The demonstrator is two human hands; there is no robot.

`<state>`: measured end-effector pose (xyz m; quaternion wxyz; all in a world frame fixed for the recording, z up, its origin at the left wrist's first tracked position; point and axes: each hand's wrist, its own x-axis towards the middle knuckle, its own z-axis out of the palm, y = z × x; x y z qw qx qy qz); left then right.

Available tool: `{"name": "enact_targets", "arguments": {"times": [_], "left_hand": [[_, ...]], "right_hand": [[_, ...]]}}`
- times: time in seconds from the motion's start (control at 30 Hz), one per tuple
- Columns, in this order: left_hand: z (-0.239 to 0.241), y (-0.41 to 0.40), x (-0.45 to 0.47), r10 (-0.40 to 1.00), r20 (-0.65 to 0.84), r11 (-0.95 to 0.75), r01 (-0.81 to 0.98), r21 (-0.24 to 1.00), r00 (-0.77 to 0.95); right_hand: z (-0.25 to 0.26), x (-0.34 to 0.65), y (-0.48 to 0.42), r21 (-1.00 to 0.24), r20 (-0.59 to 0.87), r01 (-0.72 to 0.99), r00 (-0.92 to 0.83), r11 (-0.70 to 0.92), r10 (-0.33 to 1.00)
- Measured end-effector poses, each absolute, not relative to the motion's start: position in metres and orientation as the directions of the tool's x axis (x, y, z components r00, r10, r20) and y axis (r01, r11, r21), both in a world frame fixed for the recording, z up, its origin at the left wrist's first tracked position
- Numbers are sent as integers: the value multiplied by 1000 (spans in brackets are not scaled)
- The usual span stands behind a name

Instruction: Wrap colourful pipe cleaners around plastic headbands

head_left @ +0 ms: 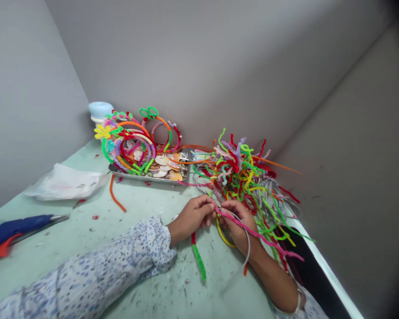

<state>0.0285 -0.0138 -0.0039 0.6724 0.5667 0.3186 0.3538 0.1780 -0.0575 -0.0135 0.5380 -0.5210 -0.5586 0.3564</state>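
Observation:
Close together over the table, both my hands are closed in a pinch. My left hand (196, 215) grips a pink pipe cleaner (264, 239) near its end, beside a thin grey band (248, 241). My right hand (237, 226) pinches the same pink pipe cleaner, whose long tail runs over the wrist to the right. Out from under my left hand hangs a red and green fuzzy strip (198, 262). A yellow fuzzy curve (223, 235) shows between the hands; whether these pieces join is hidden by my fingers.
Behind my hands lies a tangled heap of coloured pipe cleaners (242, 173). A metal tray (153, 179) holds patches and decorated headbands (129, 148). To the left are a white plastic bag (68, 184), blue-handled scissors or pliers (23, 230) and an orange strip (115, 195). Walls border the table.

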Motion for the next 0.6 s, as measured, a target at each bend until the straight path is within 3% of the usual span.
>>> {"name": "enact_targets", "arguments": {"times": [0.37, 0.6], "left_hand": [[-6, -11, 29, 834, -88, 109, -7, 994, 545], [-6, -11, 29, 835, -63, 80, -6, 997, 547]], "right_hand": [[-11, 180, -59, -927, 282, 270, 49, 259, 958], [-14, 179, -57, -964, 216, 179, 93, 197, 972]]}}
